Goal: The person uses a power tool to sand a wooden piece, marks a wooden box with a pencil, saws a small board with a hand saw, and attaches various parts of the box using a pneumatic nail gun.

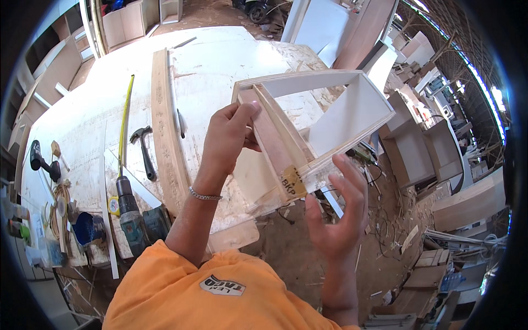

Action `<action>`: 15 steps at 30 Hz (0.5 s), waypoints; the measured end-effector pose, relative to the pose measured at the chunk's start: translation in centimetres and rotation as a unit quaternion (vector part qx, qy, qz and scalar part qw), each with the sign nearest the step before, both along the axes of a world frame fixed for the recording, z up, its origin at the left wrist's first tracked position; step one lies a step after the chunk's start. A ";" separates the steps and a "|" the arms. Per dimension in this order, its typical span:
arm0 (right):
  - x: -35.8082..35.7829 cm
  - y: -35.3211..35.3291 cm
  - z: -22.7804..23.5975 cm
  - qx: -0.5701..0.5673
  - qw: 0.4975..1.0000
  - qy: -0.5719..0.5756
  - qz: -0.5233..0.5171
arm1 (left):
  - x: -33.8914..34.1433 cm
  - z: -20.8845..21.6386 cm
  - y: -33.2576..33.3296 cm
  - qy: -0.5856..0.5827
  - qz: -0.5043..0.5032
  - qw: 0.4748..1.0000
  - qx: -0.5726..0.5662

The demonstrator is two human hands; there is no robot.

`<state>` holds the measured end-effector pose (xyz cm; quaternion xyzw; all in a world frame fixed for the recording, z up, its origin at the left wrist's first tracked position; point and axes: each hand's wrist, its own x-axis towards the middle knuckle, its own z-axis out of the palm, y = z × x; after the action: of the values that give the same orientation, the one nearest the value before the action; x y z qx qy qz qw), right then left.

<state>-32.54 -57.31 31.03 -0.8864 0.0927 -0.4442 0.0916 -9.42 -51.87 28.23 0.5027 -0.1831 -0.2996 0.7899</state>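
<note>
A rectangular wooden box frame (379,114) with white inner faces is tilted above the near right part of the worktable. Along its left side runs a pinkish wooden strip (268,132), with a brown piece of printed tape (294,180) at its near end. My left hand (228,135) is closed on the strip's far end, thumb on top; the other fingers are partly hidden. My right hand (344,212) is beside the frame's near corner, fingers apart and curved, holding nothing. Whether its fingertips touch the frame's edge, I cannot tell.
On the white worktable (214,52) lie a long wooden board (162,121), a hammer (144,151), an extended yellow tape measure (126,118) and a power drill (132,217). Another drill (44,162) and a blue cup (88,228) are farther left. Cabinet boxes (410,148) stand at right.
</note>
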 end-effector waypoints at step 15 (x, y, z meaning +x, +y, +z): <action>-0.8 2.3 0.5 0.156 0.966 -0.053 0.202 | -0.5 -1.4 -1.5 -0.034 0.103 0.994 -0.029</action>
<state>-33.29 -55.04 31.52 -0.8368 -0.0247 -0.4429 0.3210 -9.89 -53.38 26.85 0.5056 -0.1663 -0.1938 0.8241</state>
